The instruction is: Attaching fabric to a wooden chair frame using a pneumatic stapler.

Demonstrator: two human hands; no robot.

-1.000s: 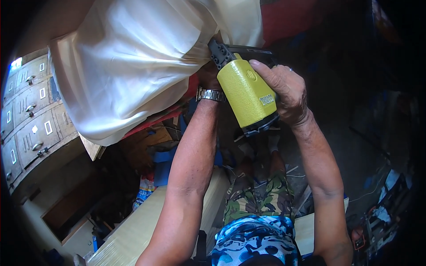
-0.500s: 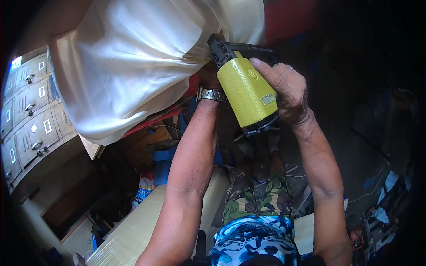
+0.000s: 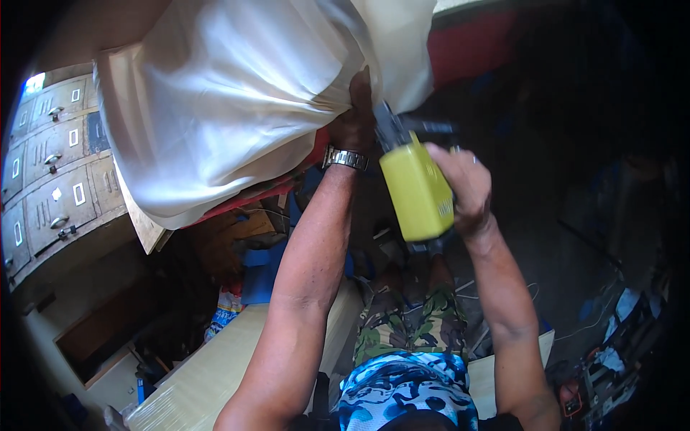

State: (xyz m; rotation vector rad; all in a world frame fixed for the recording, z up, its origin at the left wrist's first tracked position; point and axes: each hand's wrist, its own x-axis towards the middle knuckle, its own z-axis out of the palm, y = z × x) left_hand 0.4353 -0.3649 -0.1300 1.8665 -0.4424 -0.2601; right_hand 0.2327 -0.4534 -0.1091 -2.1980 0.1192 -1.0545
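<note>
White fabric [image 3: 215,108] hangs over a bulky piece at the upper left, its folds drawn together toward my left hand [image 3: 353,128]. That hand is closed on the gathered edge of the cloth, one finger pointing up along it; shadow hides most of the other fingers. My right hand [image 3: 463,183] is wrapped around the handle of a yellow and black staple gun [image 3: 415,194]. The gun is tilted, its dark nose pointing up and left, just right of my left hand and apart from the fabric. Motion blurs the gun somewhat.
Worn metal lockers [image 3: 54,179] line the left side. Below them, a long pale plastic-wrapped piece [image 3: 208,359] runs beside my left arm. Red material [image 3: 471,50] shows behind the fabric. Tools and clutter [image 3: 611,359] lie at the lower right, with thin cords on the floor.
My right hand has lowered the staple gun, and its nose has come away from the fabric. My left hand keeps hold of the cloth, now more visible. The view has shifted slightly.
</note>
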